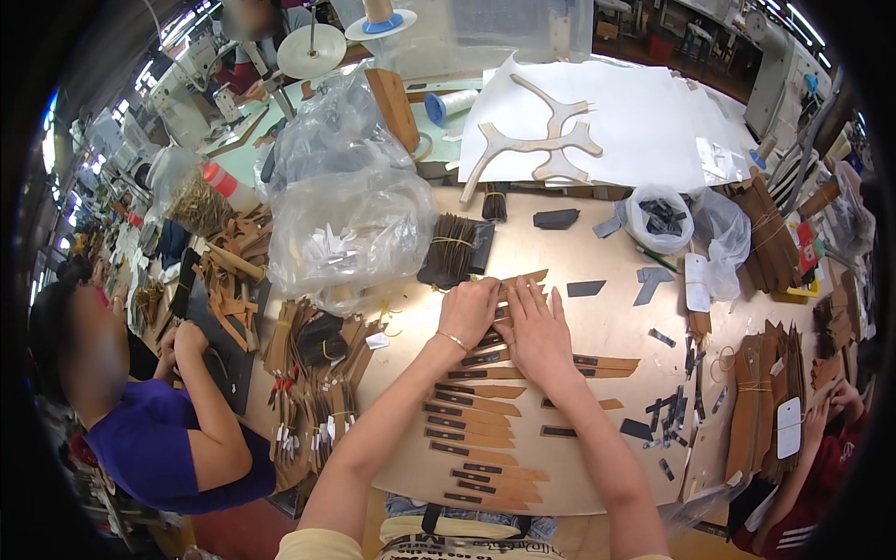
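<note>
My left hand [469, 313] and my right hand [537, 327] are side by side at the far end of a column of tan leather strips [490, 422]. Many strips in it carry a small dark patch near one end. The left fingers are closed at one leather strip [530, 276], whose tip sticks out beyond them; their grip is partly hidden. The right hand lies flat over neighbouring strips, fingers stretched. Right of its forearm lie more patched strips [607, 366] and scattered small black pieces [667, 411].
Clear plastic bags [350, 233] and a dark bundle [455, 247] stand beyond my hands. White paper [644, 121] with curved pieces lies at the back. A bag of dark scraps [658, 219] sits right, near leather bundles [761, 401]. A person in purple [168, 448] works left, another person's hand [845, 399] right.
</note>
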The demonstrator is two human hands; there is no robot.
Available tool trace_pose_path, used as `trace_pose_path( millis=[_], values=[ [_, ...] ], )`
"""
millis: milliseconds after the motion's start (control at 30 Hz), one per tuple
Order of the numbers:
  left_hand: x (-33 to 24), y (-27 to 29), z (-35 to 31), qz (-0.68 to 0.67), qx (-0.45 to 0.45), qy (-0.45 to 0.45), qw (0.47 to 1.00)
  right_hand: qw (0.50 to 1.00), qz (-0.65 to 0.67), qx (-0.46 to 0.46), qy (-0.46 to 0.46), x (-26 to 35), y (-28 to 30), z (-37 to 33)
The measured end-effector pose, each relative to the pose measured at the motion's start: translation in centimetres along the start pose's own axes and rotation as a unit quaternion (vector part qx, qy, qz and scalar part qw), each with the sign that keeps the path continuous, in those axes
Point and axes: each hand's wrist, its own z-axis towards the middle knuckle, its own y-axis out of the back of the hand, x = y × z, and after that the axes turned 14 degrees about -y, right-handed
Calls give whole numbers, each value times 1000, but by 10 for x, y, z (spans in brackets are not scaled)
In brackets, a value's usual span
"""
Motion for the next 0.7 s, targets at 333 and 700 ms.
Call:
trace_pose_path(
  millis=[333,700],
  values=[
    [-2,6,-2,214,152,-165,951,1000,3,9,-5,0,-5,1],
    [10,3,0,153,131,-139,970,1000,-4,8,-8,1,-9,-1]
  ],
)
